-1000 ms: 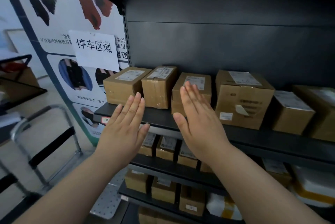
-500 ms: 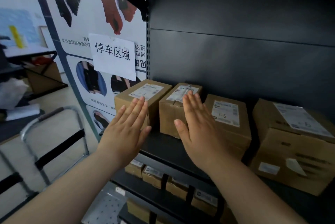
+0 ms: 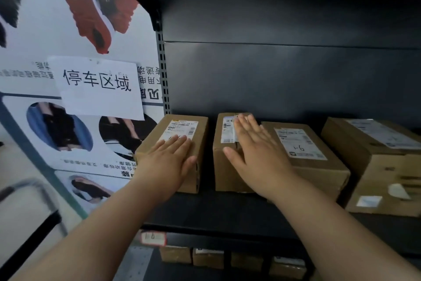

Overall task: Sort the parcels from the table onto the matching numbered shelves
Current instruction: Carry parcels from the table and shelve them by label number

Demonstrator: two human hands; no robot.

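Four brown cardboard parcels stand in a row on a dark metal shelf (image 3: 227,212). The left hand (image 3: 167,162) lies flat, palm down, on the near top edge of the leftmost parcel (image 3: 200,135), at about 9 o'clock in the row; its fingers (image 3: 182,141) are spread out straight and grip nothing. The right hand (image 3: 257,155) rests on the second parcel (image 3: 227,173), just to the right at 12 o'clock, with its fingers (image 3: 247,125) also extended flat over the shipping label and its thumb along the front top edge. A narrow gap separates these two parcels. At 3 o'clock of the right hand sits a third parcel (image 3: 319,160) with "9-1" handwritten on its label, then a larger fourth parcel (image 3: 376,166). A small tag (image 3: 153,238) on the shelf's front edge, at 6 o'clock, bears a handwritten number. A white paper sign (image 3: 98,87) hangs at 10 o'clock.
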